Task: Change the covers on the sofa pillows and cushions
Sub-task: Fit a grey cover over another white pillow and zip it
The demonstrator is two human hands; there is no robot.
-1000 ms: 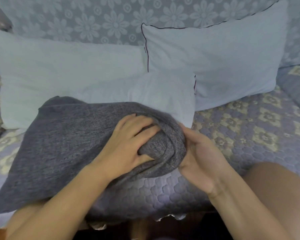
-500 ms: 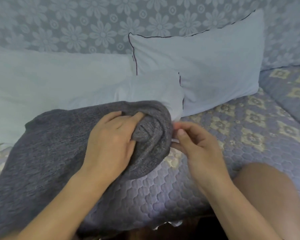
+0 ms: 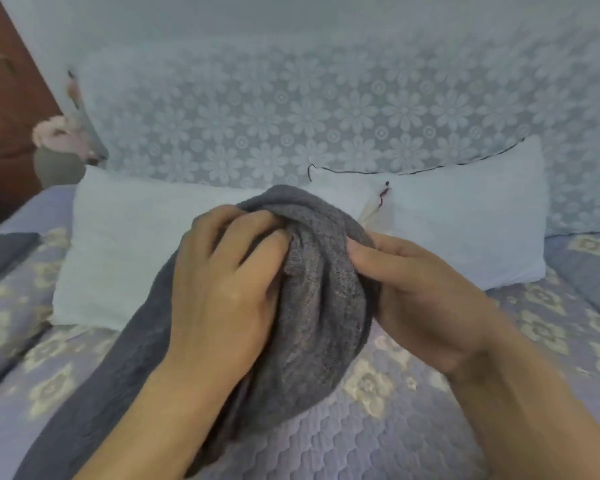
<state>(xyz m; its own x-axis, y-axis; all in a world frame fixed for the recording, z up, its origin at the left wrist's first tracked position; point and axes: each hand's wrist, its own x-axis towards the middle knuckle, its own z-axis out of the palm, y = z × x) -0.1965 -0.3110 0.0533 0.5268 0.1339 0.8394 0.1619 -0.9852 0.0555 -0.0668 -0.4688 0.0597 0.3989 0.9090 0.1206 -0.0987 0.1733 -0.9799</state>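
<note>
A dark grey knit pillow cover [image 3: 319, 306] is bunched over the end of a pillow in front of me, lifted off the sofa seat. My left hand [image 3: 229, 282] grips the gathered grey fabric from the left, fingers curled into its folds. My right hand [image 3: 420, 292] grips the cover's right side, thumb and fingers pressed into the cloth. A bit of white pillow [image 3: 368, 213] peeks out behind the cover's top. The pillow inside the cover is hidden.
Two white pillows lean on the floral backrest [image 3: 326, 109]: one left [image 3: 125, 251], one right with dark piping [image 3: 465, 230]. The quilted lilac seat [image 3: 378, 427] spreads below. Folded grey fabric [image 3: 4, 254] lies far left. A pink plush toy [image 3: 66, 133] sits at the sofa's left end.
Both hands have raised the grey bundle upright. My right hand has moved from beside the cover onto its right side and now grips it. The view tilted up, showing more backrest.
</note>
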